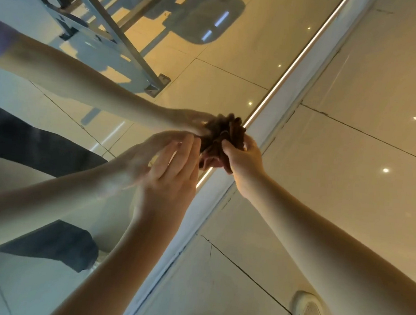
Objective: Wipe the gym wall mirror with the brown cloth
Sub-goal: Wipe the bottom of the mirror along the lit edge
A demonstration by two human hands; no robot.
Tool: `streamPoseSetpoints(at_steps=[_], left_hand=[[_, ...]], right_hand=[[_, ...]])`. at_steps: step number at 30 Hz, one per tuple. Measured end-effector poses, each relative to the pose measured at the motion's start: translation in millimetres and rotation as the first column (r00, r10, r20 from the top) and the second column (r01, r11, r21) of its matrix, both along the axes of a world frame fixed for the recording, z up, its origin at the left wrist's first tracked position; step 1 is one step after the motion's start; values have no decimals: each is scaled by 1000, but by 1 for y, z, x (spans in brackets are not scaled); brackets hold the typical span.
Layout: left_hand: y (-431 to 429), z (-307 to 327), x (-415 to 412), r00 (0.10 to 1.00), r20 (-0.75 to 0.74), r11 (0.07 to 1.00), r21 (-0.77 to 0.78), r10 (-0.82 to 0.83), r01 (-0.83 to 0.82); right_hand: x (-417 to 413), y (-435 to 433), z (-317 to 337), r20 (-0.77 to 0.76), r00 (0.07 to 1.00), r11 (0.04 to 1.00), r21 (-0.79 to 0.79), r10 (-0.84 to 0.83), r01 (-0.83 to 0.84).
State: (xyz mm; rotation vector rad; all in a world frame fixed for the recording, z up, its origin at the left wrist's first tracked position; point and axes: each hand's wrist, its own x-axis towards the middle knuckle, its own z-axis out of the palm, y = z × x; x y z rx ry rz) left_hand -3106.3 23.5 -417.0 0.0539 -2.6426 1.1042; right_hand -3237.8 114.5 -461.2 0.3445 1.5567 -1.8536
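Right hand (243,162): we note the fingers curled tight round the brown cloth (231,134), thumb side towards us. The cloth is bunched into a wad that sticks out above the knuckles. It sits at the bottom edge of the mirror (211,68), touching the glass where it meets the white frame strip (269,128). The wrist is bent slightly and the forearm runs straight back to lower right, bare.

Left hand (174,171): fingers (189,153) straight and close together, holding nothing, tips just beside the cloth; we cannot tell whether they touch it. The hand is somewhat blurred. It lies at the glass, meeting its own reflection, with the palm facing the mirror. The forearm extends down to the lower edge, bare.

Surroundings: both arms and the cloth are doubled in the mirror, along with a reflected metal frame (101,17). Glossy floor tiles (362,96) lie to the right, with a white shoe (308,314) at lower right.
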Motion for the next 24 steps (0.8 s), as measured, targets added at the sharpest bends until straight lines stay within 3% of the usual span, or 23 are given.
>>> streamPoseSetpoints(at_steps=[3,7,13,20,24], left_hand=[[-1,-3,-6,1000,0,1000,3,-4,4],[-1,-2,-12,999,27,998,51,-32,31],[0,-1,-26,993,119,1000,-6,24,-23],[7,-2,-52,996,82,994,107,-19,10],[12,-8,-69,996,85,994,108,-14,4]], right_hand=[[-5,-2,-3,-12,1000,1000,11,-13,13],[9,3,-6,82,984,986,27,159,-162],[-50,6,0,-21,1000,1000,18,3,-3],[-21,1,-13,73,990,989,68,124,-129],[-57,5,-5,-41,998,994,96,56,-52]])
